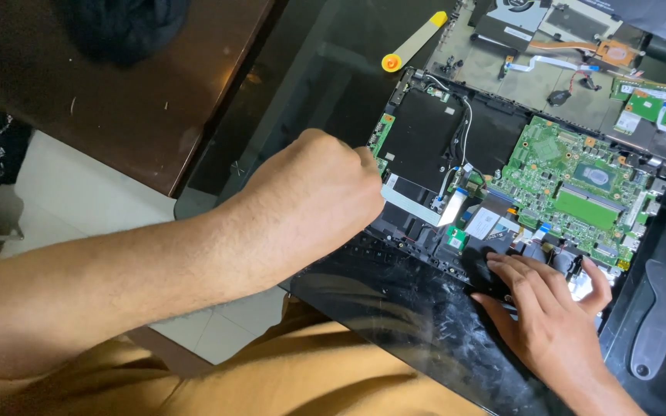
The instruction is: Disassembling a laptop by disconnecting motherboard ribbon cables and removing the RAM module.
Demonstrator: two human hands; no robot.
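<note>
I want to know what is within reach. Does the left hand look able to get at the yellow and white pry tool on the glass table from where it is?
Probably yes. The left hand is closed into a fist at the opened laptop's left edge, and only bare glass table lies between it and the pry tool.

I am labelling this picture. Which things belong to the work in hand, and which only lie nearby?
In the work:
left hand
right hand
opened laptop
green circuit board

Lying nearby:
yellow pry tool
grey pry tool
second opened device
dark cloth
</note>
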